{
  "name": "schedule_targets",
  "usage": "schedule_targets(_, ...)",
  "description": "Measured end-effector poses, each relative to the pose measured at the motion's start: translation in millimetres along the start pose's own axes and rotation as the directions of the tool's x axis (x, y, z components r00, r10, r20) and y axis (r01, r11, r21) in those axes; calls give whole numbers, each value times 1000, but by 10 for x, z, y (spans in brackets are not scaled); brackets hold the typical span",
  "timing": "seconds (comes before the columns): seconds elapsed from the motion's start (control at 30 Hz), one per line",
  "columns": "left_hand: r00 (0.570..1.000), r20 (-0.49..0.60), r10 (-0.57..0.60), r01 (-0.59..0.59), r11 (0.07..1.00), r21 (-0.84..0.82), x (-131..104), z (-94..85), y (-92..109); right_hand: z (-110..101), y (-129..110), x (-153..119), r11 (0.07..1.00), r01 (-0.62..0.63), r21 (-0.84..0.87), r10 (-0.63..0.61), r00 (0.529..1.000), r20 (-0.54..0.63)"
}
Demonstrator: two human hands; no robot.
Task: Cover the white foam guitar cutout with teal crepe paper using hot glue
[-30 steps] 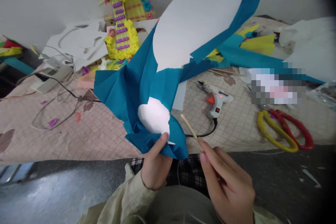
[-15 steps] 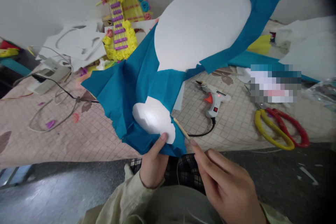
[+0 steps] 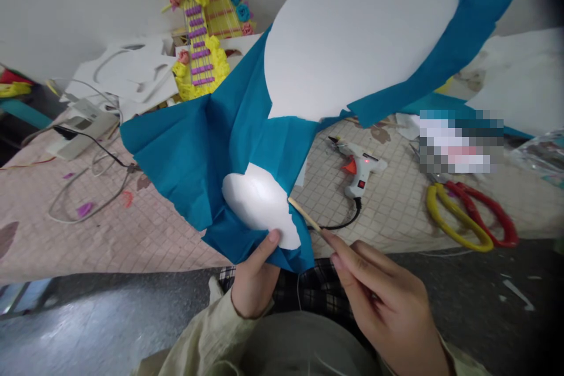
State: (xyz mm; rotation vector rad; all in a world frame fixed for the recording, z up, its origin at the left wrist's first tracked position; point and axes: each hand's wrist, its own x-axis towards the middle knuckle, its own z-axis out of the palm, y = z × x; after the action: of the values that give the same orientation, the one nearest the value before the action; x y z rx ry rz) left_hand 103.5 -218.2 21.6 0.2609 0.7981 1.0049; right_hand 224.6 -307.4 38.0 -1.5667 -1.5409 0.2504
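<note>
My left hand [image 3: 258, 282] grips the lower end of a large sheet of blue paper [image 3: 238, 100], thumb on top. The paper bears a big white oval cutout [image 3: 356, 35] above and a smaller white cutout [image 3: 259, 200] below, near my thumb. Creases run through the blue paper at the left, and its edges are uneven. My right hand [image 3: 383, 299] pinches a thin wooden stick [image 3: 305, 214]. The stick's tip meets the right edge of the smaller white cutout, over the blue paper. The left fingers behind the paper are hidden.
A glue gun [image 3: 361, 167] with a red light lies on the cloth-covered table [image 3: 176, 241]. Right of it are scissors [image 3: 473, 214] with yellow and red handles. A power strip [image 3: 83, 126] with cables sits left. Behind stands a yellow-and-purple flower-trimmed craft [image 3: 200, 53] beside white paper scraps [image 3: 132, 73].
The blue paper's upper part has shifted up and right, and its left edge has spread further left. My right hand and the stick have moved only slightly.
</note>
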Motion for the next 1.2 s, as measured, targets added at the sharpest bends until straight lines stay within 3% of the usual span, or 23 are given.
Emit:
schedule_targets(0.3,999,15,38,-39,998,53,13,-35,11,-125,39,36,960,178,-217,-147,978,151)
schedule_targets(0.57,994,57,90,-95,991,91,35,-109,-9,-132,50,32,1000,14,-26,-15,1000,-23)
schedule_targets(1.03,990,41,138,-143,974,178,59,-152,-25,-237,83,124,998,28,55,-35,989,142)
schedule_targets(1.1,990,46,131,-137,974,181,52,-152,-11,-272,112,127,995,-25,93,11,989,144)
schedule_targets(1.2,992,63,109,-117,981,156,34,-143,9,-278,189,70,940,-251,230,233,967,103)
